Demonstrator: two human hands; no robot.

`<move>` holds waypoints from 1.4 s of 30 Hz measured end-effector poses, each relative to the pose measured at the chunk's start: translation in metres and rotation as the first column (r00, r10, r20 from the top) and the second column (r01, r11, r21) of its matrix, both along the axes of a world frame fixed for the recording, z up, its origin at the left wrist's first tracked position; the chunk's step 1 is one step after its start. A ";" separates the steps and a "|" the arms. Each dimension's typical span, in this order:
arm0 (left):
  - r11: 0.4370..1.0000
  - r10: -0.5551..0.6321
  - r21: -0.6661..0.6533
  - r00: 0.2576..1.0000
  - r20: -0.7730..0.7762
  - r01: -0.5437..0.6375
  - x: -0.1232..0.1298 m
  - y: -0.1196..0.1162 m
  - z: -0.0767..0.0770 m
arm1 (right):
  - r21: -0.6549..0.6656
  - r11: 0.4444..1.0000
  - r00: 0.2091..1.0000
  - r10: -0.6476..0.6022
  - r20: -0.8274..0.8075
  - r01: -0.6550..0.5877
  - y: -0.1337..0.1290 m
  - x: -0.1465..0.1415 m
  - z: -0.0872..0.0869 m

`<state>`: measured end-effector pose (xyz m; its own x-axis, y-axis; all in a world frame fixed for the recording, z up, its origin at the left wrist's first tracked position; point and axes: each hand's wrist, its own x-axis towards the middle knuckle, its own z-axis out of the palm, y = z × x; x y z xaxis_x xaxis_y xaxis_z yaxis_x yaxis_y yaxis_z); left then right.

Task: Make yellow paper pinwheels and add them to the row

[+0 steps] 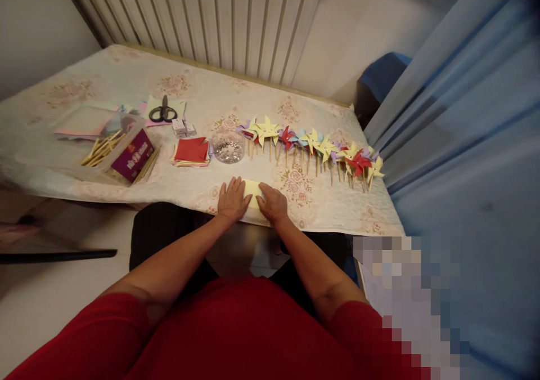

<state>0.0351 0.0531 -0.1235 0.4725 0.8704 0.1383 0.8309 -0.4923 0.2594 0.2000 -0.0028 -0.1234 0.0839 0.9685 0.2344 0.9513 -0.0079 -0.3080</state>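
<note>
A small yellow paper (253, 188) lies flat on the table near its front edge, between my two hands. My left hand (232, 200) rests on its left side, fingers lying flat and apart, the thumb at the paper's edge. On the paper's right side is my right hand (273, 201), its fingers pressed together over the edge. Just behind stands a round clear dish (228, 147) of small metal pieces. To its left is a stack of cut papers with a red one (191, 149) on top. Finished pinwheels (324, 147) on sticks lie in a row at the right.
On the floral tablecloth (172, 191), a plastic box (130, 152) of wooden sticks stands at the left. Behind it are black scissors (163, 111), paper sheets (86, 122) and small white boxes (183, 126). A blue curtain (455, 132) hangs at the right.
</note>
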 end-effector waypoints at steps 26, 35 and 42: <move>0.999 -0.048 -0.012 0.999 -0.017 0.047 -0.002 -0.004 0.003 | -0.032 0.923 0.913 0.385 0.134 -0.384 0.006 -0.010 -0.007; 0.998 -0.064 -0.026 0.997 -0.052 0.063 -0.002 -0.001 -0.003 | -0.110 0.931 0.911 0.363 0.198 -0.347 0.003 -0.003 -0.002; 0.997 -0.075 -0.033 0.996 -0.044 0.074 -0.002 0.000 -0.002 | -0.076 0.947 0.930 0.321 0.180 -0.312 0.001 -0.003 -0.005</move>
<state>0.0334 0.0535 -0.1258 0.5414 0.8361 0.0889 0.8033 -0.5456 0.2389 0.1970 -0.0015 -0.1284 -0.2699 0.9474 0.1719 0.9471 0.2934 -0.1302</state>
